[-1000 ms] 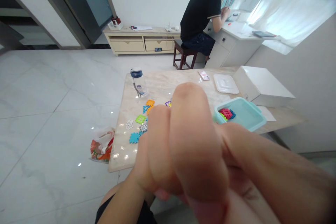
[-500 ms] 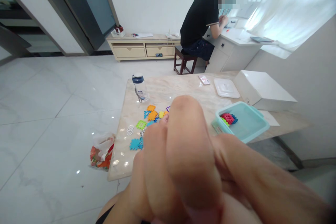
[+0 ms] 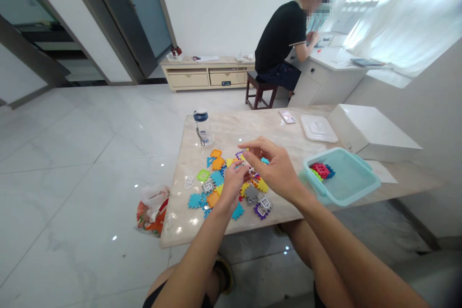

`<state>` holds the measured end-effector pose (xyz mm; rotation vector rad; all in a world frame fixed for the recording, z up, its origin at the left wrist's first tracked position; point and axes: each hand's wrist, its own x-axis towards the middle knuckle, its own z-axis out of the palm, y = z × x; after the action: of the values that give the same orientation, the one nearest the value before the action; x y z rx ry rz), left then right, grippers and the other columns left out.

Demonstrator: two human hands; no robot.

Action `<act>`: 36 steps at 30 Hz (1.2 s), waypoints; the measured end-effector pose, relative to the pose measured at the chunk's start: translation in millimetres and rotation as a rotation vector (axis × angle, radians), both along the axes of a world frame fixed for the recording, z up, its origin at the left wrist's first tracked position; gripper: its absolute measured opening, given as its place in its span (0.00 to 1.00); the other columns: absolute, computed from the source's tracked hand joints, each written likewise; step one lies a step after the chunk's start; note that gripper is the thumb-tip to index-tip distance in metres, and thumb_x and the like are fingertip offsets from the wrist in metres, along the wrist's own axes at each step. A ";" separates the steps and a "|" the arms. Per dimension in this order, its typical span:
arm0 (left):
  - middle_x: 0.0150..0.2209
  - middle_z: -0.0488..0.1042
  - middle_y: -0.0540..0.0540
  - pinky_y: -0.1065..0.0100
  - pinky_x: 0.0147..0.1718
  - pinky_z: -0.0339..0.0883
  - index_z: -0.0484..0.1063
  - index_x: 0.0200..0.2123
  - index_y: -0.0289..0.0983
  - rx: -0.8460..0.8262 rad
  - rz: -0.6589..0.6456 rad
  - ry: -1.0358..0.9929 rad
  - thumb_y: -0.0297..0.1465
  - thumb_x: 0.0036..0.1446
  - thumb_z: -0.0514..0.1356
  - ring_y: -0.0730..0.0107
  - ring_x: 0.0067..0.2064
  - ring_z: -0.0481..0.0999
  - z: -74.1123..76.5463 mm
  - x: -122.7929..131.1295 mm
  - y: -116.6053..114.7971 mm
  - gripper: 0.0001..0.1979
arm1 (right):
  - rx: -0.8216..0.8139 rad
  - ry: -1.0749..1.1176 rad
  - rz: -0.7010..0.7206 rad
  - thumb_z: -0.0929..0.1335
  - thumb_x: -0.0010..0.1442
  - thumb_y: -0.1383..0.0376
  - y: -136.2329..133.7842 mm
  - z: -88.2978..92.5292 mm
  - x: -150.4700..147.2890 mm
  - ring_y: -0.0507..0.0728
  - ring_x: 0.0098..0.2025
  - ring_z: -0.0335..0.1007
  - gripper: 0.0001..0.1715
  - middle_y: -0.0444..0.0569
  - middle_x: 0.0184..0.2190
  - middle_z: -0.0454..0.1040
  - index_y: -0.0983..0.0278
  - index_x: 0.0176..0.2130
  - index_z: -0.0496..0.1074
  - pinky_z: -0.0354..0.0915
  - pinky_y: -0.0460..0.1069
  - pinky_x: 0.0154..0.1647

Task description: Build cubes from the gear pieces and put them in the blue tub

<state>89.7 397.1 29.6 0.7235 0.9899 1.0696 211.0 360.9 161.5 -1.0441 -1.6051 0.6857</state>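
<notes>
Toothed plastic building tiles in several colours lie spread on the table, among them a light-green tile (image 3: 203, 175), an orange tile (image 3: 218, 163) and a grey tile (image 3: 251, 193). Low over this pile, my left hand (image 3: 234, 182) has its fingers bent around a small white piece (image 3: 251, 169), mostly covered, so its exact shape is unclear. My right hand (image 3: 272, 166) hovers just to the right and above, index finger and thumb stretched out and apart, with nothing visible between them. White window-frame pieces (image 3: 188, 182) lie at the pile's left.
A mint-green tub (image 3: 355, 180) holding a few red, blue and green tiles stands on the right. Behind it are a white lid (image 3: 319, 128) and a white box (image 3: 373, 130). A water bottle (image 3: 204, 130) stands at the far left. Another person (image 3: 281, 41) sits at a desk beyond.
Both hands were close in front of the camera, fingers curled together and covering much of the table. They have moved down and away to the tiles, and the right fingers have opened.
</notes>
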 end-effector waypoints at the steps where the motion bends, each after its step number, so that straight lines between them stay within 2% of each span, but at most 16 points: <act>1: 0.41 0.82 0.44 0.64 0.42 0.78 0.77 0.51 0.34 0.006 0.002 0.014 0.35 0.62 0.73 0.66 0.39 0.83 1.6 -1.6 0.4 0.18 | -0.021 -0.106 -0.023 0.70 0.71 0.64 10.1 -13.2 11.4 0.56 0.39 0.73 0.12 0.47 0.38 0.76 0.57 0.51 0.82 0.71 0.53 0.41; 3: 0.36 0.83 0.45 0.68 0.38 0.77 0.76 0.48 0.36 0.017 -0.001 0.050 0.35 0.57 0.75 0.69 0.35 0.82 3.4 -2.9 0.3 0.19 | -0.032 -0.327 -0.042 0.70 0.70 0.66 22.9 -39.8 34.2 0.59 0.46 0.76 0.16 0.51 0.45 0.78 0.59 0.56 0.80 0.74 0.57 0.51; 6: 0.34 0.84 0.45 0.68 0.35 0.76 0.74 0.46 0.37 0.047 -0.043 0.109 0.36 0.54 0.76 0.67 0.33 0.83 2.1 0.1 -0.8 0.21 | -0.038 -0.624 0.005 0.74 0.67 0.64 26.3 -71.7 60.4 0.67 0.63 0.73 0.29 0.58 0.59 0.76 0.59 0.65 0.74 0.69 0.64 0.67; 8: 0.33 0.84 0.45 0.67 0.34 0.76 0.74 0.45 0.37 0.082 -0.078 0.154 0.37 0.53 0.76 0.65 0.33 0.84 -0.6 4.2 -1.1 0.21 | -0.074 -0.751 0.056 0.78 0.63 0.61 23.8 -85.0 69.1 0.70 0.68 0.70 0.38 0.60 0.64 0.74 0.59 0.69 0.71 0.67 0.66 0.70; 10: 0.32 0.84 0.46 0.67 0.33 0.76 0.75 0.44 0.37 0.119 -0.099 0.205 0.37 0.52 0.76 0.64 0.32 0.84 -3.8 8.5 -1.1 0.20 | -0.117 -0.830 0.084 0.80 0.61 0.59 22.1 -92.5 71.8 0.71 0.67 0.71 0.42 0.62 0.65 0.75 0.61 0.69 0.70 0.67 0.67 0.70; 13: 0.29 0.82 0.47 0.68 0.32 0.74 0.75 0.43 0.36 0.163 -0.103 0.272 0.36 0.53 0.74 0.64 0.31 0.84 -7.6 12.9 -1.1 0.18 | -0.140 -0.905 0.079 0.80 0.60 0.61 22.8 -97.3 70.6 0.71 0.64 0.75 0.37 0.63 0.61 0.78 0.64 0.65 0.74 0.70 0.65 0.67; 17: 0.32 0.84 0.45 0.68 0.33 0.73 0.76 0.44 0.36 0.191 -0.058 0.306 0.37 0.55 0.73 0.64 0.33 0.84 -9.4 13.8 -1.3 0.17 | -0.136 -0.912 0.061 0.77 0.64 0.62 24.5 -99.9 70.9 0.69 0.62 0.77 0.32 0.62 0.60 0.80 0.64 0.64 0.74 0.71 0.63 0.65; 26: 0.30 0.82 0.46 0.69 0.28 0.68 0.75 0.43 0.37 0.161 -0.061 0.315 0.43 0.56 0.71 0.66 0.30 0.79 -11.1 12.9 -0.8 0.19 | -0.180 -0.838 0.031 0.76 0.67 0.55 21.2 -105.6 75.8 0.70 0.61 0.79 0.27 0.60 0.59 0.81 0.62 0.61 0.76 0.74 0.63 0.61; 31: 0.30 0.81 0.46 0.69 0.28 0.67 0.76 0.36 0.37 0.183 -0.120 0.325 0.47 0.57 0.70 0.67 0.29 0.77 -10.2 13.3 -0.6 0.19 | -0.207 -0.812 0.044 0.76 0.66 0.55 21.5 -104.8 74.3 0.70 0.63 0.78 0.30 0.61 0.61 0.80 0.63 0.63 0.75 0.73 0.64 0.64; 36: 0.30 0.79 0.46 0.68 0.29 0.67 0.74 0.31 0.38 0.220 -0.112 0.359 0.48 0.55 0.69 0.65 0.31 0.77 -11.2 13.0 -1.5 0.19 | -0.221 -0.789 0.099 0.77 0.66 0.55 21.8 -105.7 72.9 0.69 0.60 0.80 0.29 0.60 0.59 0.81 0.62 0.62 0.76 0.74 0.62 0.61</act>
<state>102.7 395.6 18.4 1.1679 1.1298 0.9784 283.9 382.7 55.8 -1.5226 -2.2997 0.5501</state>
